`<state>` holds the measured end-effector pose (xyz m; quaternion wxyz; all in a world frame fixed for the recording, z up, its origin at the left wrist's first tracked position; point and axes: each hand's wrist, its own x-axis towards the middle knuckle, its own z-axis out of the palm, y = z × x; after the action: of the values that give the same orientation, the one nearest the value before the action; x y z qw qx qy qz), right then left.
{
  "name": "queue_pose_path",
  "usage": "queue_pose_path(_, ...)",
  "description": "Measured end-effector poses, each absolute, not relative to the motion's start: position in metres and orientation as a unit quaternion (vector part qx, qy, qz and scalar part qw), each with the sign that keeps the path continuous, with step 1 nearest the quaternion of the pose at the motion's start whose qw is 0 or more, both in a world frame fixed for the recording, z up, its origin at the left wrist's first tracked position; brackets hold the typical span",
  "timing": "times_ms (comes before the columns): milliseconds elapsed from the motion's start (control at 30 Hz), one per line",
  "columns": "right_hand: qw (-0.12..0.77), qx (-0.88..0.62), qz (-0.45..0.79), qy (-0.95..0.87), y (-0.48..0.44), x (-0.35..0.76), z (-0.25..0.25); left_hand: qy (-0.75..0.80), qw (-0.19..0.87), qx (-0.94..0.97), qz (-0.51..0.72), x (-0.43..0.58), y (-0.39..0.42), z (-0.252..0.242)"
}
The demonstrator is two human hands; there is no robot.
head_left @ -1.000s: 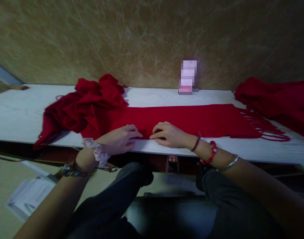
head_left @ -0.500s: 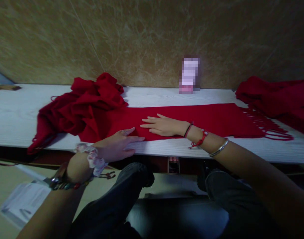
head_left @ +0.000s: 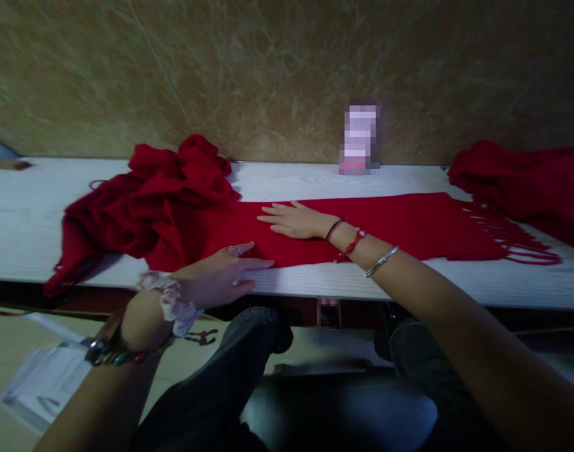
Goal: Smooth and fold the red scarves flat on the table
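A red fringed scarf (head_left: 390, 226) lies along the white wood-grain bench top, its right part flat and its left part heaped in loose folds. My right hand (head_left: 296, 220) rests palm down on the flat cloth near the middle, fingers stretched out. At the scarf's front edge is my left hand (head_left: 223, 273), its fingers extended and apart, the fingertips touching the cloth. Neither hand grips anything. The tasselled end points to the right.
More red cloth (head_left: 517, 182) is bunched at the right of the white top (head_left: 287, 182). A pixelated pinkish item (head_left: 359, 138) stands against the brown marbled wall (head_left: 268, 75). A whitish box-like thing (head_left: 46, 389) is low at left.
My right hand has slid left and slightly away from me over the scarf. My left hand stays almost in place, and the cloth keeps its layout.
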<state>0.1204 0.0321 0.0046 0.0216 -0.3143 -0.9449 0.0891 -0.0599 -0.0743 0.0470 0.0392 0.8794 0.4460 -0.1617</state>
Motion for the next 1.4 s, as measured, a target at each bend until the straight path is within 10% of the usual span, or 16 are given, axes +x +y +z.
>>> queue_pose_path(833,0.095,-0.351,0.039,-0.931,-0.01,0.148,-0.001,0.585,-0.108,0.803,-0.041,-0.036,-0.029,0.036)
queue_pose_path(1400,0.083,-0.432,0.061,-0.896,-0.016,0.185,-0.007,0.63,0.017,0.776,-0.007,-0.039,-0.016,0.001)
